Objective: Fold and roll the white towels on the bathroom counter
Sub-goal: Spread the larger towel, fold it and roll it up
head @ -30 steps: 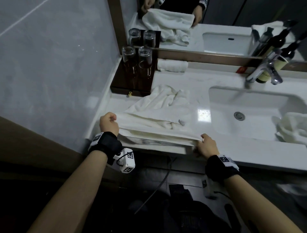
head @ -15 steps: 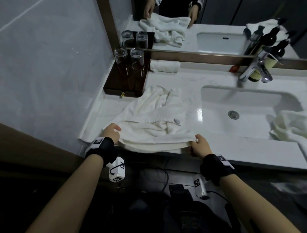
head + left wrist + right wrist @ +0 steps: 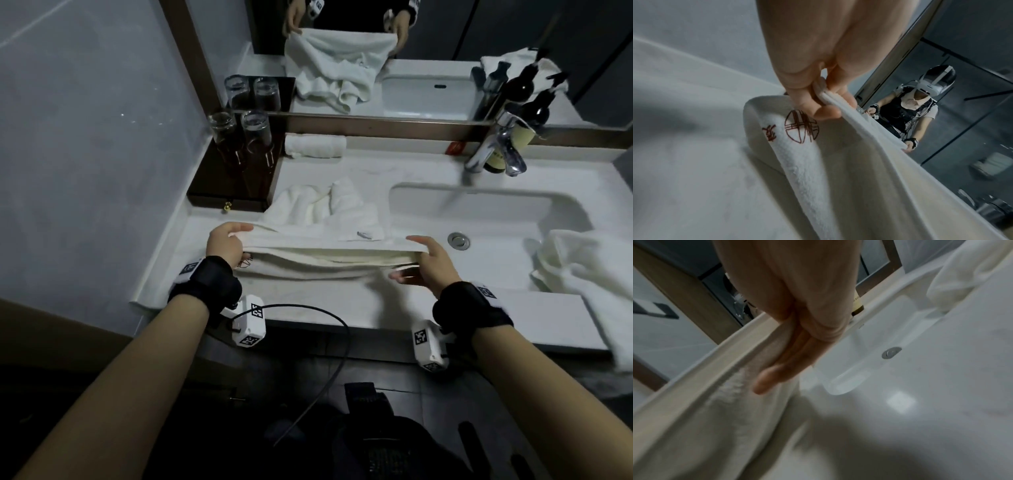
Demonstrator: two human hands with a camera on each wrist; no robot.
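Head view: towel (image 3: 318,236) lies on the bench (image 3: 308,301) left of the sink (image 3: 486,219), long axis left-right, near hem lifted and stretched between both hands. Left hand (image 3: 224,245) pinches the left corner; right hand (image 3: 431,263) holds the right corner, fingers (image 3: 419,241) fairly straight over the edge, thumb below. Far half is bunched toward the wooden tray (image 3: 236,192) with glasses (image 3: 239,137). The fold probably goes away from the body, so that bunch and the tray sit in the path. Rolled towel (image 3: 315,145) at the mirror ledge, loose towel (image 3: 582,267) on the right bench edge, faucet (image 3: 500,144) behind the sink. Left wrist view: fingers (image 3: 826,112) narrow, clamped on the doubled hem, red embroidered logo (image 3: 799,128) just below. Right wrist view: blurred; fingers (image 3: 785,366) lie flat along the hem, drain (image 3: 891,352) to their right. Both hands equally near, one per corner.
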